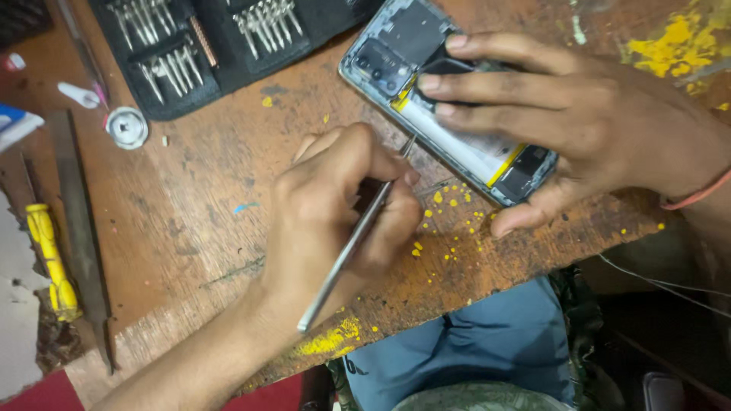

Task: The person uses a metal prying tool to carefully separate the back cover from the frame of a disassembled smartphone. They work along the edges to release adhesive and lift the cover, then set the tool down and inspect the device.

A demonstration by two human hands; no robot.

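At the middle of the worn wooden counter (205, 175), the person's left hand (335, 209) is curled tight around a slim metal tool (352, 245), gripped like a pen. Its tip points toward one o'clock and meets the lower edge of an opened phone (426, 103); its free end sticks out toward seven o'clock, past the heel of the hand.

The phone lies tilted at about one o'clock from that hand, back cover off, with the camera block at its upper left end and a pale battery (464, 144) running down its length. The right hand (579, 114) comes in from three o'clock and lies flat across the phone, fingers spread and pressing on it, thumb hooked under the near edge. The two hands sit close together but apart, the tool bridging the gap between them.

Yellow paint specks dot the wood just below the phone, and a bigger yellow patch shows at the far right corner. At eleven o'clock lies an open black case of screwdriver bits (198, 42). Beside it, toward ten o'clock, rests a small round metal cap (126, 126). A yellow-handled tool (50, 259) lies along the left edge at nine o'clock. Blue trousers (487, 335) show below the counter's near edge.
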